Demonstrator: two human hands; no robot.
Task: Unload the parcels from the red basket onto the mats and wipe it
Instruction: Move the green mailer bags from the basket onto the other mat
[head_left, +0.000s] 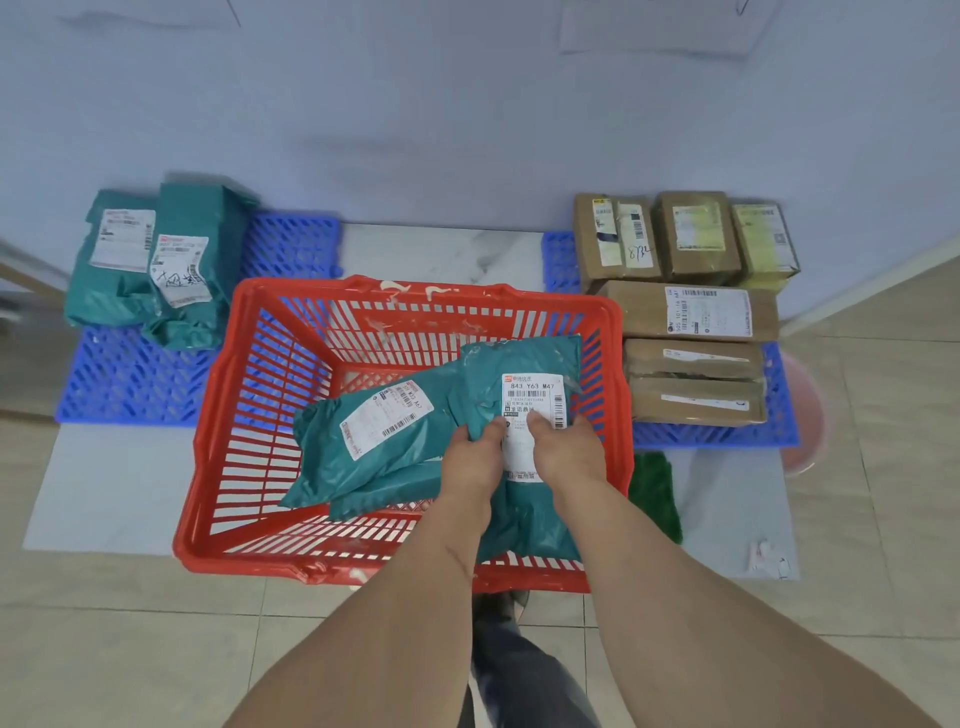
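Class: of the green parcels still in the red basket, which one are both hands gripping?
The upright green parcel labelled 843 Y63 M47, at the red basket's right side. Both hands, left and right, pinch it; the other parcel lies untouched to its left.

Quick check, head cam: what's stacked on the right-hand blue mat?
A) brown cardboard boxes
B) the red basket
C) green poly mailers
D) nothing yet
A: the right blue mat carries brown cardboard boxes with white labels, while the green mailers sit on the left blue mat and the red basket stands on the floor between them.
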